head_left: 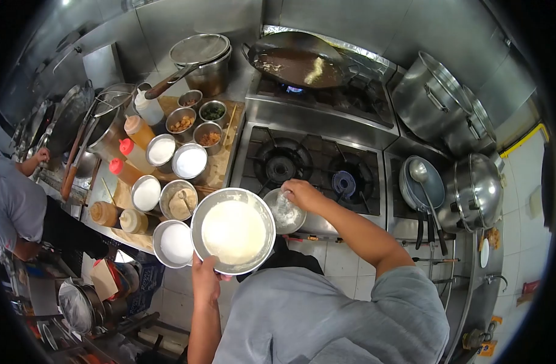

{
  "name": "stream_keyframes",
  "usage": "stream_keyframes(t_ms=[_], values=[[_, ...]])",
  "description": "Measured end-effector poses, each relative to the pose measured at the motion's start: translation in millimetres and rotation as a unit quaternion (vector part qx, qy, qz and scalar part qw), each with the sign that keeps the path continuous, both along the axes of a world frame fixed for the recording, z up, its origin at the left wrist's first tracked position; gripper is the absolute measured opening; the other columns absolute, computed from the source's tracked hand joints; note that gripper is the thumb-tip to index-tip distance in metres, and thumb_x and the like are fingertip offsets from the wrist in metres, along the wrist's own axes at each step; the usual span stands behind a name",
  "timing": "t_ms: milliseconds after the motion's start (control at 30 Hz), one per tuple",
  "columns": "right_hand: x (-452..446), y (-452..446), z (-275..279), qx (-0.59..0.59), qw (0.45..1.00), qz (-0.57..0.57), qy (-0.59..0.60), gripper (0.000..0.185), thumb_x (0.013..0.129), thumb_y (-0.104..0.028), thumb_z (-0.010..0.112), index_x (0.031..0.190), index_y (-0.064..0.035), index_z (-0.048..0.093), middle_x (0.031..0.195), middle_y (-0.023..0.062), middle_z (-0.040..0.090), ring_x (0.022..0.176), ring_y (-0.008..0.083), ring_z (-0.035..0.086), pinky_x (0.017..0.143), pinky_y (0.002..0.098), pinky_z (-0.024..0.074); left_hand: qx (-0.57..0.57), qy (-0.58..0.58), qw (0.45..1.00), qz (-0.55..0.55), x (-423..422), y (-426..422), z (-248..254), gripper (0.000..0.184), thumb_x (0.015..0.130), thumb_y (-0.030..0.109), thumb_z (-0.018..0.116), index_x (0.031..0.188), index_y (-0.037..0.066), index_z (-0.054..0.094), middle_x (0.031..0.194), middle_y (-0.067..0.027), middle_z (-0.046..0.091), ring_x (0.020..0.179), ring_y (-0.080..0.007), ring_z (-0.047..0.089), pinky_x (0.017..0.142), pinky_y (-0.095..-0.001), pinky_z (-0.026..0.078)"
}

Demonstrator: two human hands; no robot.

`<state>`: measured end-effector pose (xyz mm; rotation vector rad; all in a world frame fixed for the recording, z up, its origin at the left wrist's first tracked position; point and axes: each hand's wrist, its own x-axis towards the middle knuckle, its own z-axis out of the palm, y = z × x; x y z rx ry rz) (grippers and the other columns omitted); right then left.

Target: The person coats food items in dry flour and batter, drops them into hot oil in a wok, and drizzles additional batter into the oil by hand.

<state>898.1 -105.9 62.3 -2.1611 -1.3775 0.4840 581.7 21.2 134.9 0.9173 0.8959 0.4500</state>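
Note:
My left hand (pixel 206 278) grips the near edge of a large metal bowl of pale batter (pixel 234 230), held level in front of my body. Just right of it is a smaller metal bowl (pixel 297 227) with white, floury-looking contents (pixel 284 212); the large bowl's rim partly overlaps it. My right hand (pixel 302 195) reaches over the far rim of this smaller bowl, fingers pinched together and pointing down into it. What lies between those fingertips is too small to tell.
A wok of dark oil (pixel 299 60) with a pale piece frying sits over a lit burner. Squeeze bottles (pixel 139 130) and bowls of white powder (pixel 190 160) crowd the left counter. Stockpots (pixel 433 91) and a ladle (pixel 419 171) are right. Another person (pixel 14 206) stands far left.

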Motion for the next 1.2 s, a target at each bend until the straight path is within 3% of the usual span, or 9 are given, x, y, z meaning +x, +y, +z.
stream_keyframes(t_ms=[300, 400, 467, 500, 700, 800, 1000, 1067, 1200], values=[[5, 2, 28, 0.003, 1.0, 0.019, 0.009, 0.015, 0.08, -0.012, 0.055, 0.09, -0.0063, 0.064, 0.091, 0.0162, 0.062, 0.092, 0.0304, 0.06, 0.081, 0.0395, 0.047, 0.006, -0.002, 1.0, -0.006, -1, -4, 1, 0.05, 0.078, 0.002, 0.04, 0.127, 0.0, 0.037, 0.086, -0.0159, 0.061, 0.05, -0.0174, 0.059, 0.033, -0.024, 0.044], [4, 3, 31, -0.04, 0.997, -0.033, 0.048, 0.017, 0.082, -0.012, 0.053, 0.092, -0.007, 0.065, 0.087, 0.016, 0.065, 0.083, 0.0258, 0.064, 0.075, 0.0381, 0.0495, 0.009, -0.003, 1.0, -0.003, -3, -5, -8, 0.051, 0.079, 0.002, 0.04, 0.129, 0.0, 0.036, 0.086, -0.0161, 0.061, 0.05, -0.0173, 0.059, 0.033, -0.0235, 0.044], [9, 4, 23, -0.12, 0.982, -0.084, 0.121, 0.016, 0.086, -0.015, 0.056, 0.097, -0.0077, 0.064, 0.086, 0.0123, 0.066, 0.072, 0.0239, 0.067, 0.067, 0.0349, 0.0517, 0.003, -0.001, 1.0, 0.0, -6, -6, -10, 0.05, 0.079, 0.003, 0.04, 0.129, 0.0, 0.036, 0.086, -0.0161, 0.062, 0.05, -0.017, 0.059, 0.033, -0.0232, 0.044], [15, 2, 6, -0.099, 0.976, -0.088, 0.17, 0.017, 0.086, -0.013, 0.055, 0.098, -0.0073, 0.064, 0.085, 0.0123, 0.067, 0.066, 0.0214, 0.067, 0.062, 0.0324, 0.0519, 0.0, -0.002, 1.0, 0.0, -5, -7, -7, 0.05, 0.079, 0.003, 0.04, 0.129, 0.0, 0.036, 0.086, -0.016, 0.062, 0.051, -0.0168, 0.059, 0.033, -0.023, 0.045], [31, -7, -43, -0.111, 0.992, -0.044, 0.039, 0.02, 0.078, -0.016, 0.057, 0.095, -0.0094, 0.067, 0.089, 0.0146, 0.067, 0.085, 0.0274, 0.065, 0.078, 0.0378, 0.0503, 0.001, 0.001, 1.0, -0.004, -6, -8, -5, 0.049, 0.08, 0.003, 0.04, 0.129, -0.001, 0.036, 0.085, -0.0155, 0.062, 0.052, -0.0164, 0.059, 0.034, -0.0229, 0.045], [29, -8, -40, -0.181, 0.978, -0.065, 0.081, 0.02, 0.077, -0.019, 0.059, 0.093, -0.0094, 0.066, 0.092, 0.0156, 0.066, 0.09, 0.0302, 0.063, 0.081, 0.0389, 0.0489, 0.002, 0.005, 1.0, -0.003, -5, -9, -3, 0.048, 0.08, 0.003, 0.04, 0.129, 0.0, 0.037, 0.085, -0.0155, 0.062, 0.052, -0.0165, 0.059, 0.034, -0.0231, 0.045], [30, -13, -61, -0.131, 0.989, -0.048, -0.049, 0.021, 0.076, -0.016, 0.059, 0.094, -0.007, 0.064, 0.089, 0.0158, 0.064, 0.087, 0.0314, 0.062, 0.078, 0.0372, 0.0484, -0.008, 0.02, 1.0, 0.012, -1, -11, -2, 0.046, 0.081, 0.003, 0.043, 0.127, 0.001, 0.04, 0.084, -0.0139, 0.061, 0.049, -0.0159, 0.056, 0.033, -0.0238, 0.041], [29, -13, -53, -0.063, 0.997, -0.029, -0.02, 0.019, 0.077, -0.015, 0.059, 0.093, -0.0069, 0.063, 0.087, 0.0154, 0.063, 0.087, 0.0318, 0.061, 0.078, 0.0382, 0.0482, 0.0, 0.024, 1.0, -0.001, 1, -9, -5, 0.046, 0.081, 0.004, 0.042, 0.127, 0.001, 0.039, 0.085, -0.0145, 0.061, 0.05, -0.0163, 0.058, 0.033, -0.0235, 0.043], [7, -6, 25, 0.081, 0.996, 0.012, -0.019, 0.013, 0.077, -0.012, 0.059, 0.088, -0.005, 0.063, 0.083, 0.0146, 0.062, 0.08, 0.0338, 0.06, 0.073, 0.0409, 0.0486, 0.022, 0.022, 0.999, -0.031, 4, -6, -8, 0.045, 0.082, 0.005, 0.04, 0.127, 0.0, 0.039, 0.085, -0.0153, 0.062, 0.052, -0.0171, 0.06, 0.035, -0.0233, 0.046]])
